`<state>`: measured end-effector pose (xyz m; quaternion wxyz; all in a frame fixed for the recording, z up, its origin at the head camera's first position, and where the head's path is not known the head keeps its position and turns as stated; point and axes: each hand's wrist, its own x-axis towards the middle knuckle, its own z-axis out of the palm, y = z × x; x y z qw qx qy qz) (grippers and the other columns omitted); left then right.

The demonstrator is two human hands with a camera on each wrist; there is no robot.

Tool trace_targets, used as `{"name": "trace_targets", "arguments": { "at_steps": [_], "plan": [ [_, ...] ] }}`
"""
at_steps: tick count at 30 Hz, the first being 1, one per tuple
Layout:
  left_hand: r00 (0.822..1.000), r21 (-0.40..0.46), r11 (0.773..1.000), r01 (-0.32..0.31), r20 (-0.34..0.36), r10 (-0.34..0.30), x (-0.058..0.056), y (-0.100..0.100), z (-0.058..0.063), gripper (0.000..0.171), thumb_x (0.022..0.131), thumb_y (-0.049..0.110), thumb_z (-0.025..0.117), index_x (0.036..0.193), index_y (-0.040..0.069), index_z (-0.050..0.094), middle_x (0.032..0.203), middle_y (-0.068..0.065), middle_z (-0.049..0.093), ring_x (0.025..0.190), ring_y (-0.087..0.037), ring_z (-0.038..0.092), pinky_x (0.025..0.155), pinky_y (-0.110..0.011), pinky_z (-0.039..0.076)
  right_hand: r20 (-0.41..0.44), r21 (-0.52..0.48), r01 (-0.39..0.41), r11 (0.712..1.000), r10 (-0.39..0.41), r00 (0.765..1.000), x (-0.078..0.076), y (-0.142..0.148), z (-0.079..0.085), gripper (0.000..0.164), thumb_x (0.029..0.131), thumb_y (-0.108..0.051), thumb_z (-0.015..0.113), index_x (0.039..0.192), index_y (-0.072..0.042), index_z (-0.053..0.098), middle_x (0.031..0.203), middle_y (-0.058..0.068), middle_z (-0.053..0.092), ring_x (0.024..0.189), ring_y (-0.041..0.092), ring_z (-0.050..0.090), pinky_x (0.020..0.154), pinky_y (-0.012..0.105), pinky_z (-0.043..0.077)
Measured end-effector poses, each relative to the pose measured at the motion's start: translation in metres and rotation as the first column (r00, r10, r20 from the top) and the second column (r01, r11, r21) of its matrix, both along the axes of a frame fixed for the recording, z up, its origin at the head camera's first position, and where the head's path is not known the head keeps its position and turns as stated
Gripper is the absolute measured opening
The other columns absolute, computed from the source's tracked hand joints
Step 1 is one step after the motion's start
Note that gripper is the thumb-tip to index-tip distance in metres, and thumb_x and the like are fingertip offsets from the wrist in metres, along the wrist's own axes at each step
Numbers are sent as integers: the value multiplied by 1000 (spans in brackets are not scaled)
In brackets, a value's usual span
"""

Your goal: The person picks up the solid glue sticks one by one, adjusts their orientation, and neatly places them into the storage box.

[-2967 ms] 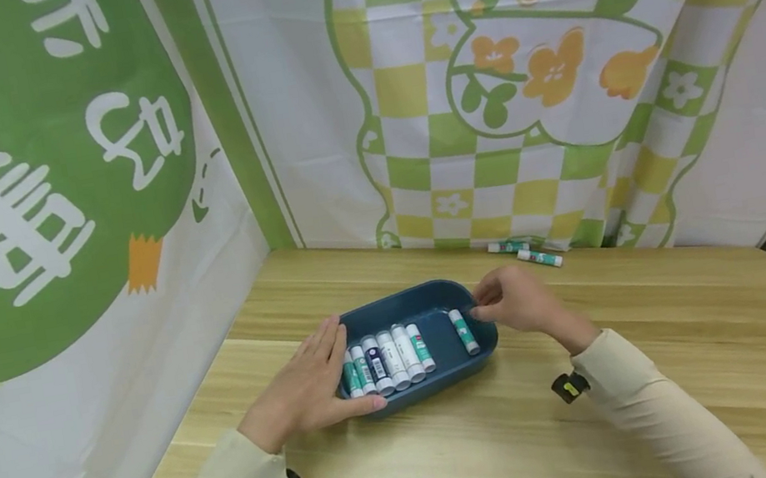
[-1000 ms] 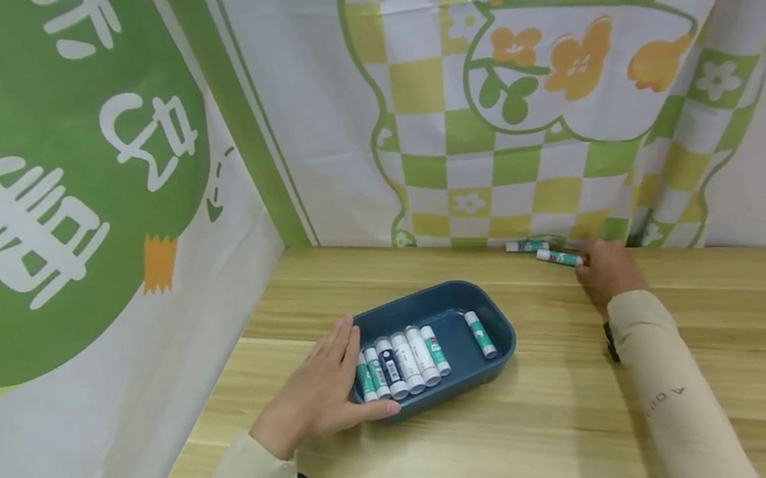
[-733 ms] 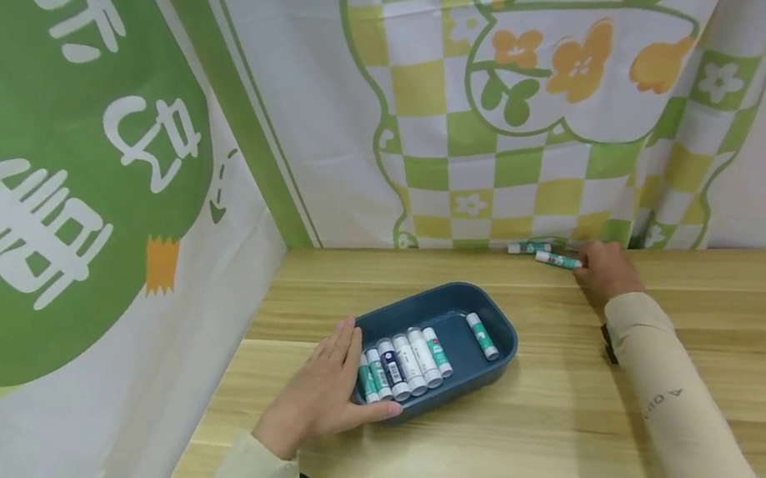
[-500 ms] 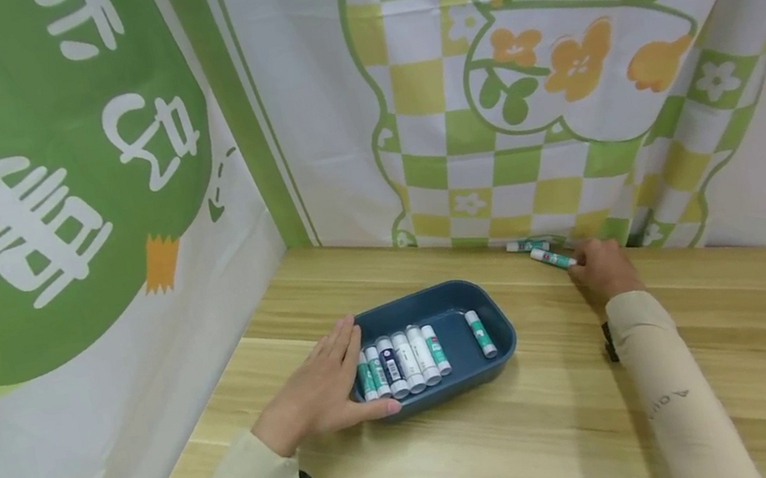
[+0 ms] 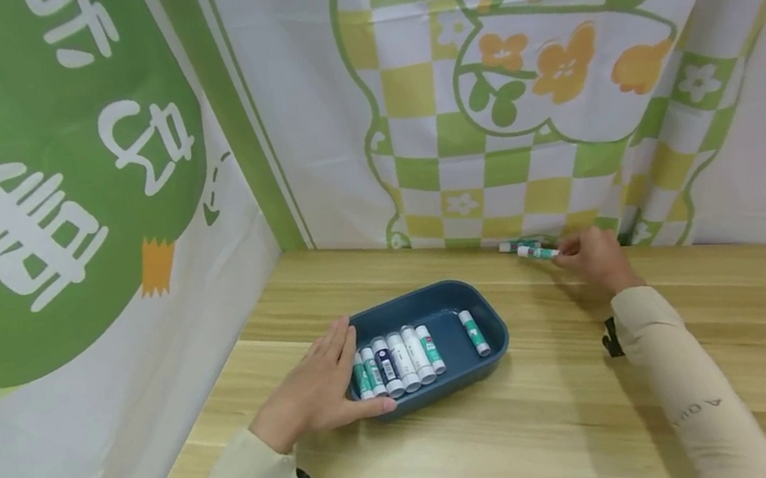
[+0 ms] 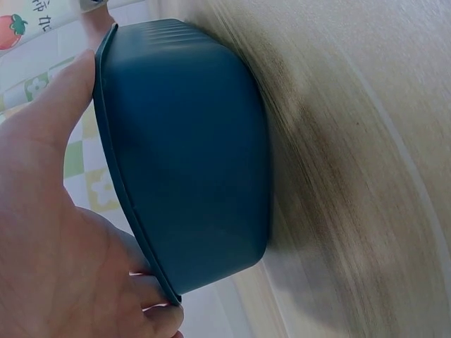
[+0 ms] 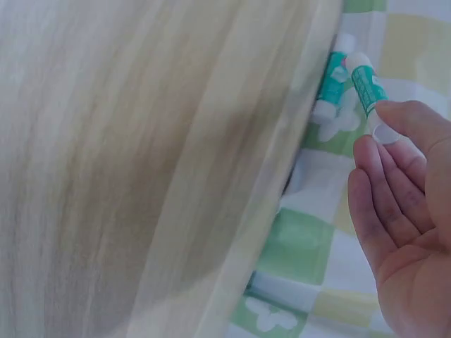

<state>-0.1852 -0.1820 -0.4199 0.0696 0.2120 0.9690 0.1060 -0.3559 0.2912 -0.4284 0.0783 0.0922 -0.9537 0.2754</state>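
At the back of the table my right hand (image 5: 595,258) pinches a green-and-white glue stick (image 5: 536,252) by its near end, between thumb and fingertips. The right wrist view shows this glue stick (image 7: 366,83) tilted, its white end by the thumb. A second glue stick (image 7: 332,81) lies just beyond it, against the curtain's foot. My left hand (image 5: 316,381) rests on the left end of a dark blue tray (image 5: 463,290), fingers straight along the rim and thumb on the near edge. Inside, several glue sticks (image 5: 403,361) lie side by side at the left; one (image 5: 474,333) lies apart at the right.
The tray stands on a wood-grain table (image 5: 466,462). A patterned curtain (image 5: 459,150) closes off the back edge, and a green-and-white cloth (image 5: 42,203) hangs along the left side.
My right hand has gone from the tray's right end to the back of the table, taken hold of a glue stick and drawn it slightly left. My left hand stays on the tray.
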Motion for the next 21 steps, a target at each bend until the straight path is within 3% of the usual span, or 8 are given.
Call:
{"name": "trace_targets", "arguments": {
  "at_steps": [7, 21],
  "plan": [
    [1000, -5, 1000, 5, -7, -5, 0, 0, 0, 127, 88, 86, 56, 166, -6, 16, 176, -25, 4, 166, -40, 10, 135, -54, 18, -113, -13, -5, 1000, 3, 994, 11, -4, 7, 27, 95, -18, 78, 103, 8, 80, 97, 25, 80, 84, 38, 79, 72, 47, 67],
    [1000, -7, 1000, 7, -27, -7, 0, 0, -1, 127, 88, 86, 56, 165, -7, 18, 176, -27, 7, 165, -42, 13, 134, -56, 20, -230, -2, -29, 1000, 28, 973, 42, -41, 12, 21, 92, -15, 80, 95, 6, 81, 90, 22, 81, 77, 34, 80, 67, 46, 67]
  ]
}}
